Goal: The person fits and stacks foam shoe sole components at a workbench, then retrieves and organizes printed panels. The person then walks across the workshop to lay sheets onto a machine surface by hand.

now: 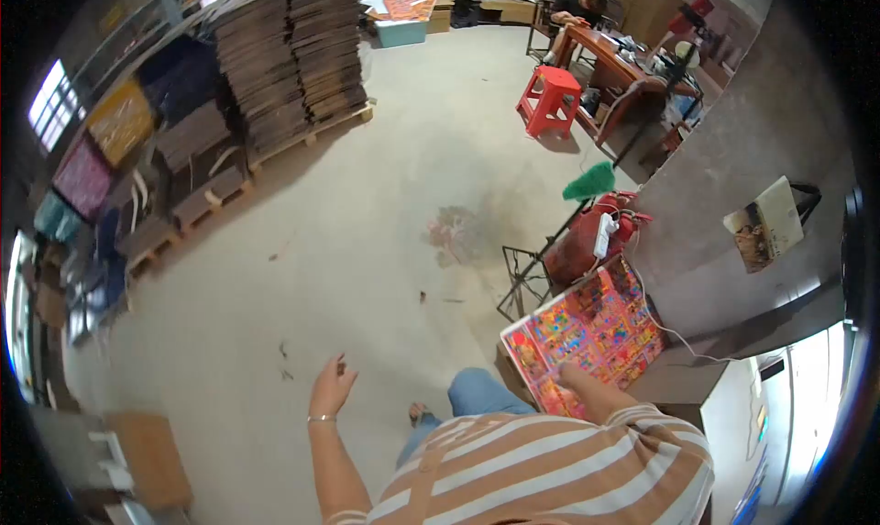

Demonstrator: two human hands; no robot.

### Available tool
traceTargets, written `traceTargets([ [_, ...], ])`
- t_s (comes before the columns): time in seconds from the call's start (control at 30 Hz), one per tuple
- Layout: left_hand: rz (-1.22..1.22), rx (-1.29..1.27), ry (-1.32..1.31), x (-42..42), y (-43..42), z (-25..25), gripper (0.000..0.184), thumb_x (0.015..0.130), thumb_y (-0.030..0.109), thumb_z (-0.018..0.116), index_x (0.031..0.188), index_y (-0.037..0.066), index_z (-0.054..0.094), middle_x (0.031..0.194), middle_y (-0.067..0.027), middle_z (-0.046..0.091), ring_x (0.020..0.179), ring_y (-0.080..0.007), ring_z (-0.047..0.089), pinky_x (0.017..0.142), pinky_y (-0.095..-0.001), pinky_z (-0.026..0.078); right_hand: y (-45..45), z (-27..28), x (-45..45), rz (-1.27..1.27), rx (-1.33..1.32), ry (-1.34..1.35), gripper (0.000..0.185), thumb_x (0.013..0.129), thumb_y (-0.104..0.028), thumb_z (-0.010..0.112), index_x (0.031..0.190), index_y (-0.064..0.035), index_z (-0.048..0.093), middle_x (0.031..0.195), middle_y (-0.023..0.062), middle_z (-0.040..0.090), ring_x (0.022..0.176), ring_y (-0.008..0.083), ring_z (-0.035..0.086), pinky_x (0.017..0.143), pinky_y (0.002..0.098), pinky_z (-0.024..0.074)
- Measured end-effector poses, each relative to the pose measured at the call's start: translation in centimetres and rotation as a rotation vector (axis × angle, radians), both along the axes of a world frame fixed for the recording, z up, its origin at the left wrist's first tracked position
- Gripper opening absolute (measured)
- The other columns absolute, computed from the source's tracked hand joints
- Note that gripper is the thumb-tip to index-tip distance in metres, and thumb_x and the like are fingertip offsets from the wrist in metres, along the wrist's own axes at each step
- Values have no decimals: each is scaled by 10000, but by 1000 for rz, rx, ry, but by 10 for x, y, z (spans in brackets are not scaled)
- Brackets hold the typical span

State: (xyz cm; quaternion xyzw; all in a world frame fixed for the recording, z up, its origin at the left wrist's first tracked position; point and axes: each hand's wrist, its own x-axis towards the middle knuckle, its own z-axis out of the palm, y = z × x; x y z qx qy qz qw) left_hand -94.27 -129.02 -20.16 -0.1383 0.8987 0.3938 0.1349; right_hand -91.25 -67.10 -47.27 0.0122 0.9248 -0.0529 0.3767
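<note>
My left hand (333, 386) hangs over the pale floor with a bracelet at the wrist, its fingers apart and nothing in them. On the right, my right hand (573, 378) is at the lower part of a stack of brightly printed sheets (596, 328), which lies on a brown box. The fingers of that hand are hard to make out against the colourful print. Just beyond the stack are red cylinders (577, 245) with a white power strip (605, 235) on them.
Tall stacks of brown board (257, 76) stand on pallets at the upper left. A red stool (552, 99) is near a wooden desk (614, 57), where a person sits. A black metal stand (522, 282) is by the cylinders. A brown box (151, 461) is at the lower left.
</note>
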Motion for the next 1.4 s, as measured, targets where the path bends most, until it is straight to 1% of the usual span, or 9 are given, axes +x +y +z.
traceTargets([
  [0.03, -125, -30, 23, -54, -7, 7, 543, 810, 257, 632, 1280, 51, 457, 1172, -174, 586, 1060, -314, 572, 902, -392, 454, 53, -66, 19, 424, 92, -2, 296, 848, -299, 572, 1087, -125, 577, 1025, 142, 597, 695, 276, 598, 638, 431, 511],
  [0.23, -314, -324, 156, -329, -53, -18, 512, 818, 262, 629, 1265, 67, 476, 1070, -149, 629, 988, -266, 604, 863, -351, 473, -38, 29, -95, -573, -189, -468, 354, 832, -345, 576, 1097, -111, 592, 1050, 156, 614, 823, 291, 606, 708, 429, 495],
  [0.43, 471, 247, -418, -409, -124, -163, 267, 816, 258, 558, 969, 46, 611, 774, -75, 620, 653, -167, 585, 493, -370, 460, -113, -11, -420, 591, -197, -270, 414, 816, -390, 580, 1107, -97, 607, 1075, 169, 630, 952, 305, 613, 778, 427, 479],
  [0.47, 219, 107, -664, -400, -153, -200, 231, 805, 276, 545, 751, 63, 618, 668, -79, 586, 577, -179, 554, 485, -376, 443, -159, 78, -504, -141, -242, -152, 345, 813, -348, 573, 1014, -77, 645, 1047, 175, 630, 926, 333, 607, 762, 428, 479],
  [0.7, 397, 148, -1037, -503, -165, -223, 270, 819, 285, 532, 851, 34, 629, 834, -131, 606, 761, -236, 572, 649, -393, 451, -260, 172, -928, -333, -871, 327, 341, 844, -215, 570, 1138, -42, 582, 887, 111, 653, 809, 185, 623, 726, 324, 491],
  [1.03, 139, 73, -446, -1206, -169, -179, 425, 849, 289, 543, 1166, 8, 569, 1215, -188, 559, 1183, -296, 486, 997, -387, 366, -189, 58, -1054, -638, -519, -415, 264, 793, -254, 651, 909, -18, 640, 692, 81, 609, 545, 179, 543, 501, 347, 460],
  [1.1, -96, 188, -140, -1373, -129, -152, 463, 859, 341, 570, 1224, 65, 502, 930, -60, 595, 774, -145, 549, 645, -283, 443, -175, 76, -1063, -662, -361, -189, 247, 795, -233, 655, 909, -14, 649, 729, 108, 638, 627, 202, 580, 545, 365, 475],
  [1.17, -261, 261, -140, -1515, -83, -119, 514, 850, 355, 586, 1229, 16, 510, 1208, -178, 566, 1118, -296, 532, 942, -359, 409, -155, 66, -1112, -729, -291, -259, 273, 804, -258, 637, 953, -30, 643, 787, 116, 639, 679, 213, 588, 581, 375, 480],
  [1.4, -440, 353, -363, -1776, 23, -141, 350, 880, 254, 532, 1141, 21, 510, 940, -102, 609, 823, -201, 587, 714, -358, 482, -87, 2, -1486, -496, -137, -183, 380, 832, -348, 576, 1105, -88, 620, 991, 143, 644, 860, 251, 616, 706, 410, 497],
])
